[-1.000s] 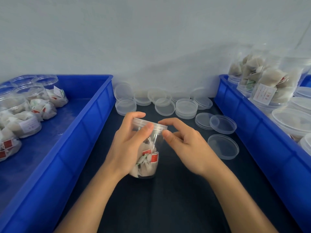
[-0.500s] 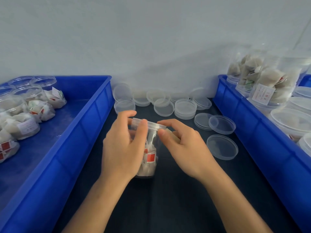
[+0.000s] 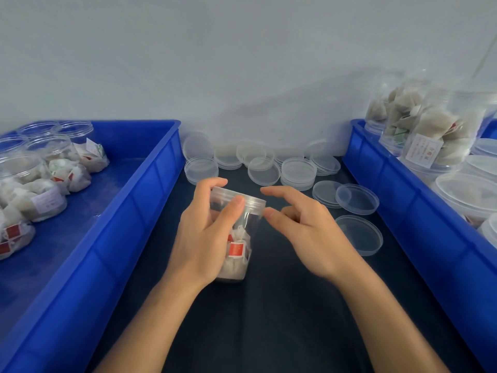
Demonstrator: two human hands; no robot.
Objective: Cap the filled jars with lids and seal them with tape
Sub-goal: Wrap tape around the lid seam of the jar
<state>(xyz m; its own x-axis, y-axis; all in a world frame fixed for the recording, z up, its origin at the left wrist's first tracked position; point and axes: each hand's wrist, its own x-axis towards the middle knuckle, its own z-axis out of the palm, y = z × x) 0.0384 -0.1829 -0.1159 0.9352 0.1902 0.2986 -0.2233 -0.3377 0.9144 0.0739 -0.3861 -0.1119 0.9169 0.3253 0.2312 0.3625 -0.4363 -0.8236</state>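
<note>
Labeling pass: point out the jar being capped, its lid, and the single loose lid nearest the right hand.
jar (image 3: 236,254), head view, clear wall by the red tag.
lid (image 3: 251,201), head view, side rim.
loose lid (image 3: 359,235), head view, flat centre.

Blue crates (image 3: 150,184) flank a dark table (image 3: 282,305); the clear jar (image 3: 236,238) shows a red-and-white tag (image 3: 236,249).

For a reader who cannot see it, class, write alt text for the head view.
A left hand grips a capped jar of tea bags on a dark table, while the right hand hovers open beside its lid. Spare lids lie behind, between two blue bins.
</note>
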